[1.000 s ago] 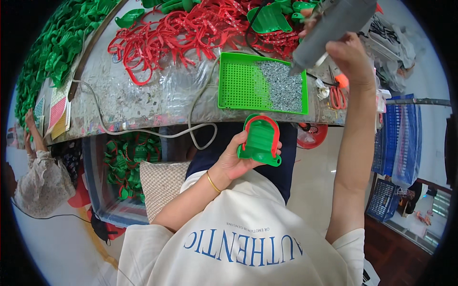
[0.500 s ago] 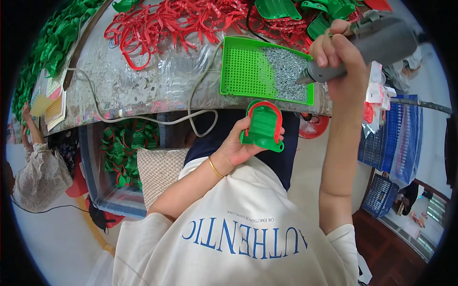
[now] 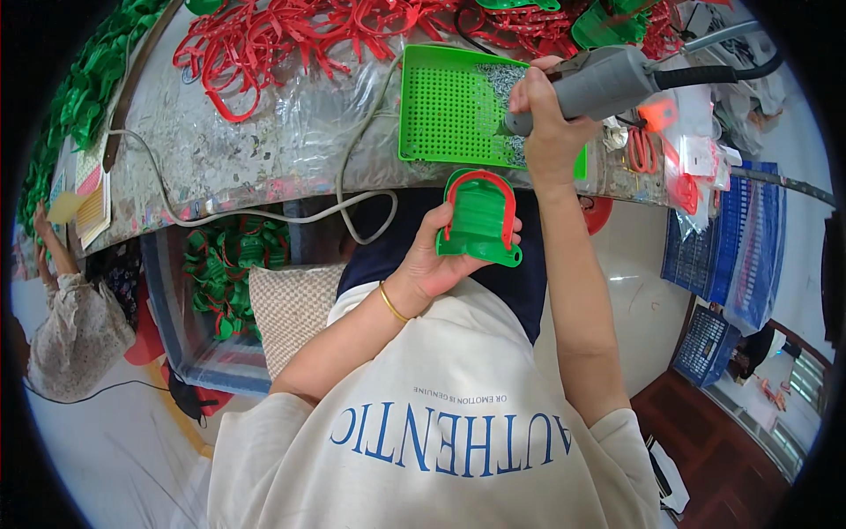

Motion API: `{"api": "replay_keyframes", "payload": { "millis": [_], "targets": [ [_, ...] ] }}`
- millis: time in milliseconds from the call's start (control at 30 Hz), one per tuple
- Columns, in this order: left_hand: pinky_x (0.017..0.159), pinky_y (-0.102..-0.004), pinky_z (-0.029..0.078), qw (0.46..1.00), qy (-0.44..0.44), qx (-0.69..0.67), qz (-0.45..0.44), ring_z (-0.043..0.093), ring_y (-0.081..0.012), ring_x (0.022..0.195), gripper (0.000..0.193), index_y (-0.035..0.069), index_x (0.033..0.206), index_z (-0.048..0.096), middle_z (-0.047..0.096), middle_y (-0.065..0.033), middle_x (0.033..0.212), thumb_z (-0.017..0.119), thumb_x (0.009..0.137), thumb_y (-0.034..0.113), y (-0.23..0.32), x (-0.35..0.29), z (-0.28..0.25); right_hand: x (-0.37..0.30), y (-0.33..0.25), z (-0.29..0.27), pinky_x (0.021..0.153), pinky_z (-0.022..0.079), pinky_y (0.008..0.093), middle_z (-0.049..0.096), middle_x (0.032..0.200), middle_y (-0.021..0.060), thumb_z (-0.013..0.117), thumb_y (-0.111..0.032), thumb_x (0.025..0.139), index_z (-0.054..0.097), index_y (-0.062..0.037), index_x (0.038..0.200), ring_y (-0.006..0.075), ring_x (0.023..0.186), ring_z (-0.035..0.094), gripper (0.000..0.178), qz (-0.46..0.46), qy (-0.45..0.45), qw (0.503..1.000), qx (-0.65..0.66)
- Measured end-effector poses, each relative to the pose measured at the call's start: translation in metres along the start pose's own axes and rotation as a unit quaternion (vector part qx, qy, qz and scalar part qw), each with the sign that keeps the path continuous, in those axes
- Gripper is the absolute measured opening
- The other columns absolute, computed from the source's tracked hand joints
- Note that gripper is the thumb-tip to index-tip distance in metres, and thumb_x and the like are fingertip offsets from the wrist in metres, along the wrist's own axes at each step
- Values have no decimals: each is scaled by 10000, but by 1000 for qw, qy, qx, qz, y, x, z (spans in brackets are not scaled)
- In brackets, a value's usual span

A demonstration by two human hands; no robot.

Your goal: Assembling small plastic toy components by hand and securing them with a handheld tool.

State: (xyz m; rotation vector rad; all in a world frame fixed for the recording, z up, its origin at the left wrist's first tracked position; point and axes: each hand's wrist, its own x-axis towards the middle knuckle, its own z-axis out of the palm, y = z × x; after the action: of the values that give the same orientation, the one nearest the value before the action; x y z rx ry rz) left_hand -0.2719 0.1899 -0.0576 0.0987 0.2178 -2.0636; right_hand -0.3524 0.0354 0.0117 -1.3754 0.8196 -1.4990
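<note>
Gray power tool (image 3: 604,86) over the green tray (image 3: 443,101), green molded piece (image 3: 478,222) held below its near edge.
The right hand (image 3: 557,123) has its fingers wrapped round the tool; the left hand (image 3: 436,260) clasps the piece by its sides, red strap (image 3: 509,210) arched along it. A loose left grip could let piece or strap twist; a low tool tip might knock the tray and scatter its small metal bits (image 3: 500,78).
</note>
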Motion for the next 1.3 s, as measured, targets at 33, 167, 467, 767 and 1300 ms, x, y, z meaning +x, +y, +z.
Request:
{"api": "replay_keyframes", "payload": {
  "millis": [33,167,467,767,1300],
  "targets": [
    [1018,-459,422,1000,5,-2,0,539,-353,1153,743,-1,1326,421,519,-260,1256,678,788,442,0,0,0,-1,2,0,529,428,281,493,613,35,572,12,849,531,41,924,130,526,492,90,1,1,1000,0],
    [1025,-462,415,1000,3,-14,-3,535,-359,1159,739,-5,1329,415,517,-266,1256,669,795,439,0,0,-4,-3,3,3,529,427,280,494,615,35,569,12,850,531,35,921,127,525,489,83,3,7,1000,3],
    [1038,-465,400,1000,7,-24,-4,532,-363,1159,738,-5,1334,408,505,-271,1268,667,796,428,1,1,-4,-2,9,2,527,431,282,494,616,34,561,22,860,532,37,919,126,523,484,68,-13,-4,1000,-5],
    [1033,-463,403,1000,-3,-27,-1,530,-365,1155,735,-5,1327,414,513,-268,1255,677,789,423,4,1,-4,-4,8,4,519,423,280,491,615,36,577,10,857,526,33,912,129,523,484,79,-18,-8,1000,-18],
    [1029,-465,404,1000,3,-14,3,532,-363,1155,712,-19,1318,420,519,-269,1247,658,806,416,5,-3,-5,-4,9,5,521,421,281,480,618,34,572,30,851,533,60,931,113,520,458,94,-30,7,999,-13]
  ]
}}
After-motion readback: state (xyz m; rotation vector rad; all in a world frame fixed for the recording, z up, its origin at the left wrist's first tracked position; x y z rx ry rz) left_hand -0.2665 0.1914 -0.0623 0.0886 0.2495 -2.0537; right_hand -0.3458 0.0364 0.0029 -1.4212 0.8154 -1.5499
